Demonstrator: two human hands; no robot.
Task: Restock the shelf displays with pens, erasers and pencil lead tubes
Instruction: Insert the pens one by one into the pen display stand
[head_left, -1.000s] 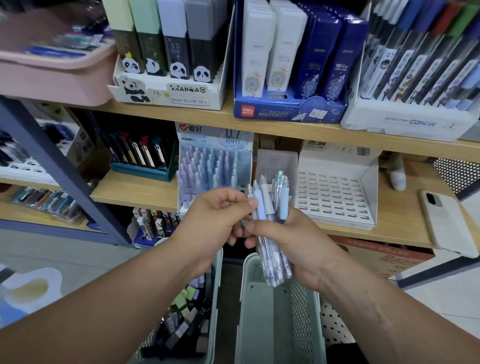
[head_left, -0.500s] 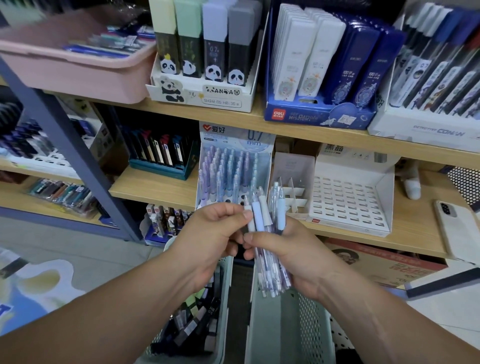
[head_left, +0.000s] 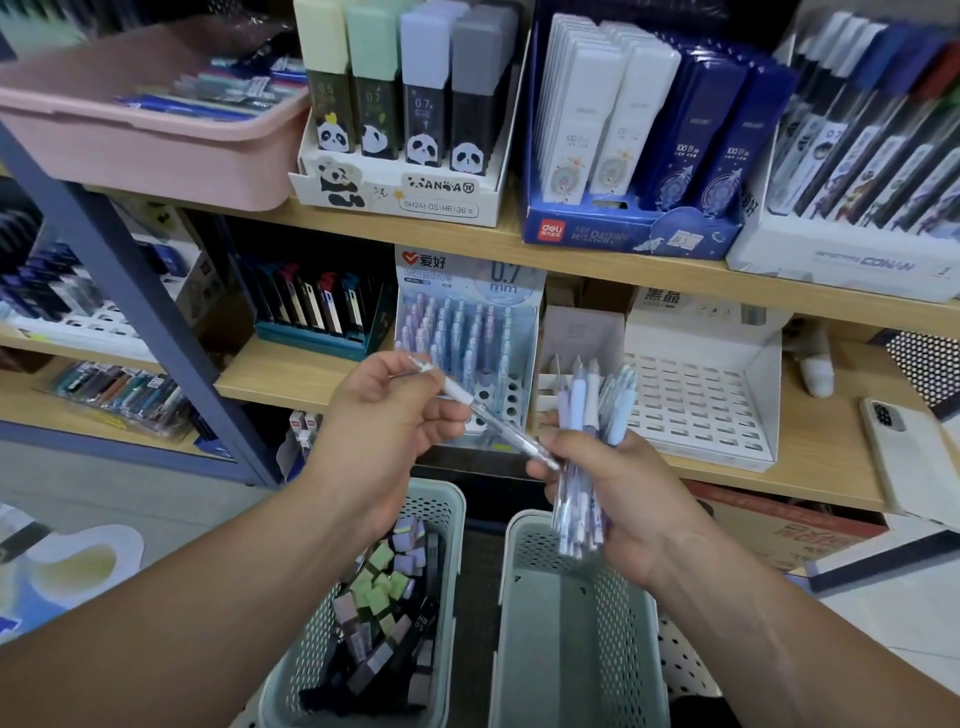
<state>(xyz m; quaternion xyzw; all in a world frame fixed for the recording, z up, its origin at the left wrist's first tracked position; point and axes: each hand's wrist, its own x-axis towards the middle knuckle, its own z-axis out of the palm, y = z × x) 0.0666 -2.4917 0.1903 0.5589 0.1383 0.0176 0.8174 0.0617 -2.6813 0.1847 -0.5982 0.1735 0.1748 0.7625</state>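
The left hand (head_left: 384, 415) pinches a single pen (head_left: 487, 421), angled away from the bundle of pens (head_left: 576, 405) gripped upright in the right hand (head_left: 623, 499), probably for insertion one at a time into the free holes of the pen display (head_left: 457, 270) just behind.

left hand (head_left: 384, 415) has drawn one pen (head_left: 485, 415) from the bundle (head_left: 584, 467).

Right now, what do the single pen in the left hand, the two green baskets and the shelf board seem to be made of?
Single pen: probably plastic; clear glossy barrel, white matte grip, perhaps rubber. Left basket and right basket: moulded plastic, matte, perforated walls. Shelf board: wood or wood-look laminate; pale grain, smooth face, which one is unclear.
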